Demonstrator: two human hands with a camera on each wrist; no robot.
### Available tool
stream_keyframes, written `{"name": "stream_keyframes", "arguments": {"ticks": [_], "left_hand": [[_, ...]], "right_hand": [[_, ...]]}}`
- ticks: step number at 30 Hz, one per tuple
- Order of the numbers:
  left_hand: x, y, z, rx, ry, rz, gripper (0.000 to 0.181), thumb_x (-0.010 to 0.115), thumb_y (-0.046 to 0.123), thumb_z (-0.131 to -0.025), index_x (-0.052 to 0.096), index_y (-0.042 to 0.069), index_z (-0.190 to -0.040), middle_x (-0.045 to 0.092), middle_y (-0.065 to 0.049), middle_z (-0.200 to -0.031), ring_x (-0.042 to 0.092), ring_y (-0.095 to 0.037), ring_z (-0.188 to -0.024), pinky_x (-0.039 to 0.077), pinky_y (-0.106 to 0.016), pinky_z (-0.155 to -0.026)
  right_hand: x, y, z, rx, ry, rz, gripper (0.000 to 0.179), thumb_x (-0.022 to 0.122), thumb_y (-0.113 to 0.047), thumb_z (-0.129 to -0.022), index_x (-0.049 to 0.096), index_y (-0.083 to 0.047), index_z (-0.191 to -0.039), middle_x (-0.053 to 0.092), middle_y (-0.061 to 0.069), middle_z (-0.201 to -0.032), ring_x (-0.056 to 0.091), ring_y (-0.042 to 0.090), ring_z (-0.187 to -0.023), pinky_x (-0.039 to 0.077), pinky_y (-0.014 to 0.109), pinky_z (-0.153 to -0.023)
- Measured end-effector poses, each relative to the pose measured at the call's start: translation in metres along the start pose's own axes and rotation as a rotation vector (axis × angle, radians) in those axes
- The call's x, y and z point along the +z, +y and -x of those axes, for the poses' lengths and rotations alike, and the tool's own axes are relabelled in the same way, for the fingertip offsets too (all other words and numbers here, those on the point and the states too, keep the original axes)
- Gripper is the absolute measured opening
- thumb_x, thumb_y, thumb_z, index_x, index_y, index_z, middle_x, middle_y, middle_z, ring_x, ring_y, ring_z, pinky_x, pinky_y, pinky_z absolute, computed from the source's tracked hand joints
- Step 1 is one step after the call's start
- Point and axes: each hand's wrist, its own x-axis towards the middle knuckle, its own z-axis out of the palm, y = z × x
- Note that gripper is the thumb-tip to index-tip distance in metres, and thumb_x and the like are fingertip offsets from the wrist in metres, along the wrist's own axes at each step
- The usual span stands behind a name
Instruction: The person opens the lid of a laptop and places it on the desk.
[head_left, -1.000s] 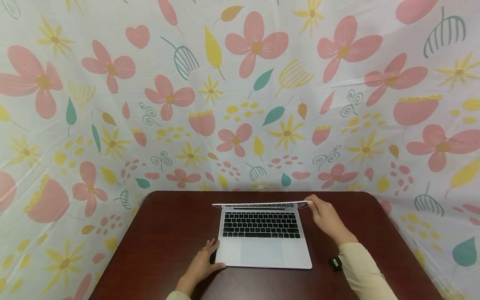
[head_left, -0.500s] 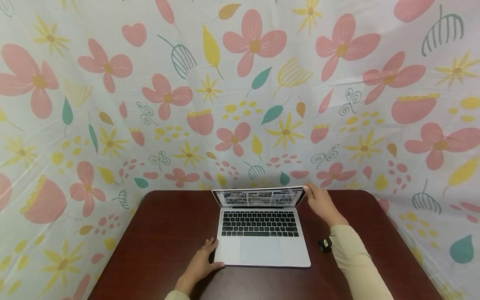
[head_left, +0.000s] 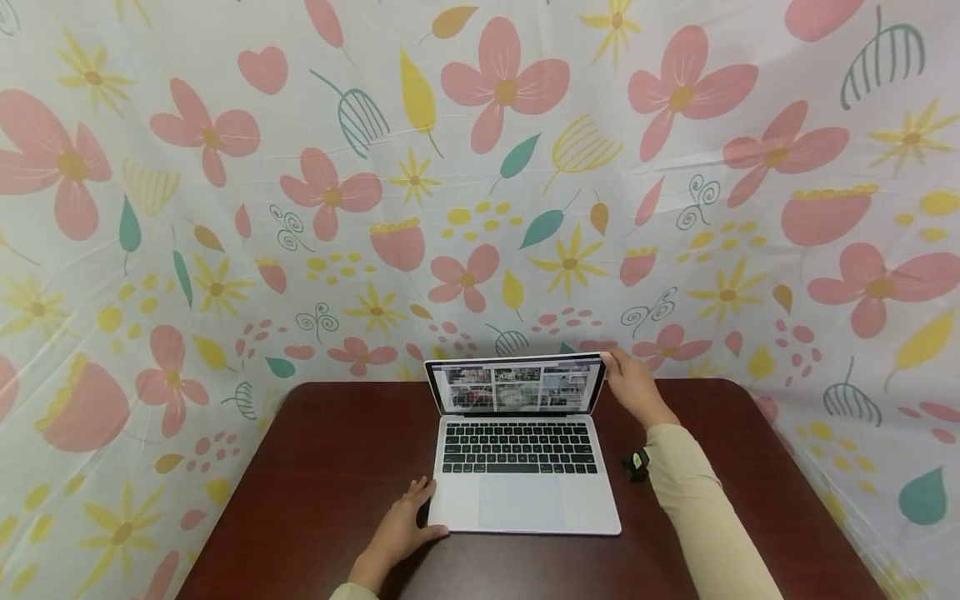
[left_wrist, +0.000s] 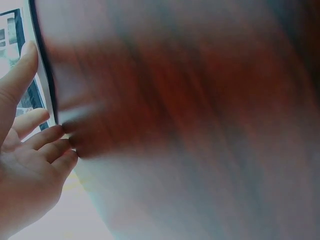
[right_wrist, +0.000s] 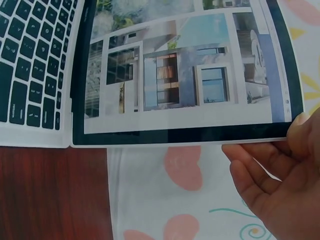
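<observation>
A silver laptop (head_left: 521, 507) sits on the dark red table, its lid raised and its lit screen (head_left: 516, 387) showing a grid of pictures. My right hand (head_left: 636, 390) pinches the lid's upper right corner; in the right wrist view the thumb of that hand (right_wrist: 280, 185) lies on the screen side and the fingers are behind the edge. At the front left corner of the base, my left hand (head_left: 401, 521) rests with fingers along the left side and thumb by the front edge. The left wrist view shows that hand's loosely bent fingers (left_wrist: 55, 145) touching the table beside the laptop.
The brown-red table (head_left: 337, 433) extends around the laptop on all sides. A white cloth (head_left: 480, 183) printed with flowers and leaves hangs close behind the table and along its sides. A small black device (head_left: 636, 465) is at the right wrist.
The lid has swung up and back from nearly closed over the keyboard, so the screen now faces me. My right hand has moved away and slightly left with it. The left hand stays in place.
</observation>
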Motion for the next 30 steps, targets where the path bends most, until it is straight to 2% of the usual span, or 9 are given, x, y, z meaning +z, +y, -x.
{"name": "stream_keyframes", "arguments": {"ticks": [3,6,9,14,16,19,22,25,30], "left_hand": [[0.0,0.0,0.0,-0.014,-0.005,0.01,0.084,0.082,0.039,-0.074,0.048,-0.003,-0.138,0.041,-0.03,-0.142,0.036,-0.049,-0.132,0.034,-0.067,-0.099],[-0.002,0.001,0.001,-0.016,0.001,0.012,0.083,0.082,0.038,-0.073,0.049,-0.003,-0.138,0.042,-0.03,-0.142,0.036,-0.049,-0.131,0.033,-0.068,-0.099],[-0.003,0.0,0.001,-0.019,0.006,0.002,0.083,0.082,0.038,-0.073,0.049,-0.002,-0.138,0.042,-0.029,-0.142,0.037,-0.049,-0.132,0.034,-0.068,-0.098],[-0.003,0.0,-0.001,-0.019,0.006,-0.011,0.083,0.082,0.039,-0.073,0.05,-0.001,-0.138,0.043,-0.028,-0.142,0.037,-0.048,-0.132,0.035,-0.068,-0.098],[-0.002,0.0,-0.001,-0.017,0.007,-0.01,0.082,0.082,0.038,-0.073,0.05,-0.001,-0.137,0.044,-0.028,-0.142,0.037,-0.049,-0.131,0.035,-0.068,-0.097],[-0.002,0.001,-0.001,-0.018,0.003,-0.008,0.082,0.082,0.038,-0.073,0.05,-0.002,-0.137,0.044,-0.028,-0.141,0.037,-0.05,-0.131,0.035,-0.068,-0.097],[-0.002,0.0,0.0,-0.021,0.0,-0.012,0.082,0.082,0.039,-0.073,0.051,-0.002,-0.137,0.043,-0.029,-0.141,0.038,-0.05,-0.13,0.035,-0.068,-0.097],[-0.001,0.0,0.0,-0.021,0.0,-0.015,0.083,0.082,0.039,-0.072,0.051,-0.002,-0.137,0.043,-0.03,-0.141,0.039,-0.051,-0.129,0.035,-0.068,-0.097],[-0.001,0.0,0.0,-0.029,-0.005,-0.016,0.084,0.083,0.04,-0.072,0.051,-0.002,-0.137,0.043,-0.03,-0.141,0.038,-0.05,-0.13,0.034,-0.068,-0.098]], "right_hand": [[0.001,-0.002,-0.005,0.029,0.014,-0.01,0.044,0.033,-0.026,-0.106,0.053,0.008,-0.124,0.062,0.029,-0.098,0.061,0.041,-0.086,0.047,0.054,-0.075],[0.004,-0.002,-0.011,0.048,0.05,-0.016,0.042,0.035,-0.025,-0.106,0.054,0.009,-0.122,0.06,0.025,-0.091,0.057,0.038,-0.08,0.044,0.052,-0.074],[0.006,-0.002,-0.018,0.065,0.083,-0.02,0.041,0.038,-0.024,-0.105,0.056,0.01,-0.117,0.057,0.022,-0.084,0.051,0.036,-0.075,0.042,0.05,-0.072],[0.008,-0.003,-0.026,0.106,0.124,-0.028,0.036,0.04,-0.024,-0.105,0.057,0.007,-0.098,0.05,0.018,-0.073,0.047,0.033,-0.068,0.039,0.045,-0.067],[0.009,-0.003,-0.029,0.11,0.152,-0.032,0.035,0.041,-0.023,-0.104,0.057,0.007,-0.094,0.052,0.021,-0.073,0.048,0.034,-0.068,0.04,0.046,-0.067],[0.012,-0.002,-0.034,0.124,0.187,-0.041,0.035,0.043,-0.023,-0.104,0.059,0.009,-0.098,0.059,0.029,-0.086,0.052,0.04,-0.075,0.042,0.052,-0.072],[0.015,-0.001,-0.038,0.139,0.223,-0.052,0.035,0.045,-0.022,-0.103,0.061,0.008,-0.099,0.061,0.03,-0.093,0.053,0.042,-0.079,0.043,0.055,-0.075],[0.018,-0.001,-0.041,0.159,0.24,-0.062,0.036,0.045,-0.023,-0.103,0.062,0.009,-0.098,0.061,0.028,-0.088,0.052,0.04,-0.076,0.042,0.052,-0.072],[0.022,-0.001,-0.047,0.183,0.261,-0.054,0.037,0.046,-0.023,-0.103,0.063,0.008,-0.09,0.053,0.018,-0.068,0.045,0.031,-0.062,0.037,0.042,-0.062]]}}
